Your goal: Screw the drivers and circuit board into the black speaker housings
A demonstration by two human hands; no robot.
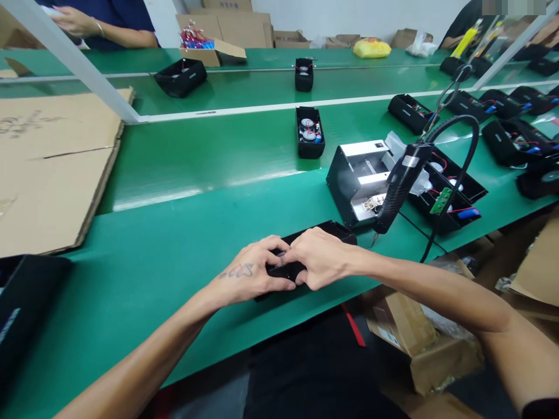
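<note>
A black speaker case (336, 230) lies on the green bench right in front of me, much of it covered by my hands. My left hand (257, 267) grips its left part, thumb along the near side and fingers over the far side. Curled over the middle of the same case is my right hand (321, 259), its thumb at the near edge. Its fingertips are hidden, so any small part between them cannot be made out. Just right of the case, a black electric screwdriver (402, 186) hangs tip down, beside a silver-and-black screw feeder box (360, 180).
Open speaker cases with wires stand ahead (310, 134) and at right (458, 203). A cardboard sheet (56, 163) covers the left side, near another black case (30, 314). White frame bars (74, 58) rise from the bench. Co-workers sit opposite; cartons (406, 326) lie below right.
</note>
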